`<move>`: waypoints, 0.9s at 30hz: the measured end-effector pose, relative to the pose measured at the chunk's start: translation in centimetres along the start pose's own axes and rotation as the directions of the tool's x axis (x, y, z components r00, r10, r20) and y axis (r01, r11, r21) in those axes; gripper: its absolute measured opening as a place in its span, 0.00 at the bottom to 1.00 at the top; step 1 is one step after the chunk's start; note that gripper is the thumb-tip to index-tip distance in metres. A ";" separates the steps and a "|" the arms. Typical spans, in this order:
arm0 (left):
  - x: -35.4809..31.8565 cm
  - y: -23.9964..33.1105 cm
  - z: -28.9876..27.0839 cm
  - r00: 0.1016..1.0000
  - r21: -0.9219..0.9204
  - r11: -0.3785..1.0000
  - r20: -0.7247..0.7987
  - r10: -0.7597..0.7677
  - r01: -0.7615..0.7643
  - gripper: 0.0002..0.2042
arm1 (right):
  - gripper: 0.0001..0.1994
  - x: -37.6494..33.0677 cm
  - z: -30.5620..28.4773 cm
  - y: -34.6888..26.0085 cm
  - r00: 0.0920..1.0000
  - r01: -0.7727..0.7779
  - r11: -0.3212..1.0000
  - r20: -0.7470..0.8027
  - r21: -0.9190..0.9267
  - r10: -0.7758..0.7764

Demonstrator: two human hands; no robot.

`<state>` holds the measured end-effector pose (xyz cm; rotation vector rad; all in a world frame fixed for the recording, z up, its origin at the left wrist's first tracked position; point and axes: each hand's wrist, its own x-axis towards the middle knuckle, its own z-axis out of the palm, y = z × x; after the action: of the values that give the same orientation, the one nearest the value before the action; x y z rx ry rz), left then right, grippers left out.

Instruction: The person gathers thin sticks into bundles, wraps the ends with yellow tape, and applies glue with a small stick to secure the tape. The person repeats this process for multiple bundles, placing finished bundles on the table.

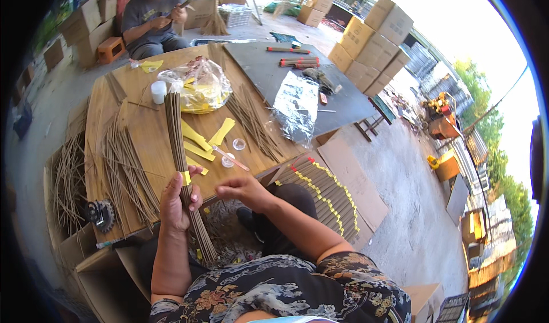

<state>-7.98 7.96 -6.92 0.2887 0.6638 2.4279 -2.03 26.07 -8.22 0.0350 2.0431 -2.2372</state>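
We have our left hand (174, 201) closed around a bundle of thin brown sticks (178, 151), gripping it about two-thirds of the way down, just under a yellow paper band (186, 177) that wraps the bundle. The bundle stands tilted, tops leaning away over the wooden table (143, 134), lower ends hanging past the table edge toward our lap. Our right hand (243, 188) sits just beside it, fingers loosely curled and holding nothing that we can make out, fingertips pointing at the band. To do this well, we judge the left grip should stay firm below the band so the sticks do not splay, while the right hand presses the band end flat and snug (a loose wrap would likely slide). More yellow strips (197, 140) lie near on the table, with a small glue pot (227, 160) and a thin stick (231, 158) beside them; finished banded bundles (320, 194) lie stacked to our right.
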 end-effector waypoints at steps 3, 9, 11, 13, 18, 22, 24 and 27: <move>-0.1 0.4 -0.6 1.000 -0.040 0.999 -0.020 0.006 -0.007 0.18 | 0.16 -1.6 -1.5 4.5 0.937 -0.350 0.931 -0.049 -0.108 0.346; 0.0 0.5 -0.4 0.999 -0.158 0.986 0.019 -0.046 0.049 0.16 | 0.21 0.7 -1.2 9.2 0.897 -0.340 0.939 -0.314 -0.042 0.311; -0.2 0.7 -0.5 0.999 -0.189 0.981 0.040 -0.032 0.039 0.16 | 0.21 1.5 -1.2 10.4 0.921 -0.260 0.965 -0.311 -0.041 0.235; 0.0 0.7 -0.7 0.998 -0.212 0.976 0.048 -0.040 0.050 0.16 | 0.20 1.7 -1.1 11.3 0.941 -0.161 0.987 -0.304 -0.013 0.150; 0.2 0.6 -0.5 0.999 -0.204 0.978 0.021 -0.047 0.051 0.16 | 0.19 1.2 -1.1 11.3 0.957 -0.037 0.997 -0.291 -0.061 0.018; 0.7 0.5 -1.1 0.998 -0.188 0.981 0.053 -0.034 0.044 0.17 | 0.18 1.1 -2.9 14.1 0.967 -0.181 0.877 -0.241 -0.444 0.078; 0.7 0.3 -2.0 0.999 -0.194 0.980 0.024 -0.036 0.040 0.18 | 0.17 0.1 -2.9 14.1 0.981 -0.196 0.654 -0.143 -0.731 0.134; 0.3 0.7 -1.2 1.000 -0.241 0.970 -0.008 -0.012 0.010 0.18 | 0.16 -1.9 -1.6 12.7 0.969 -0.242 0.748 -0.113 -0.618 0.220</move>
<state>-8.97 7.21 -7.60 0.1735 0.3666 2.4691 1.05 26.67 -20.75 0.2532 2.5313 -1.3263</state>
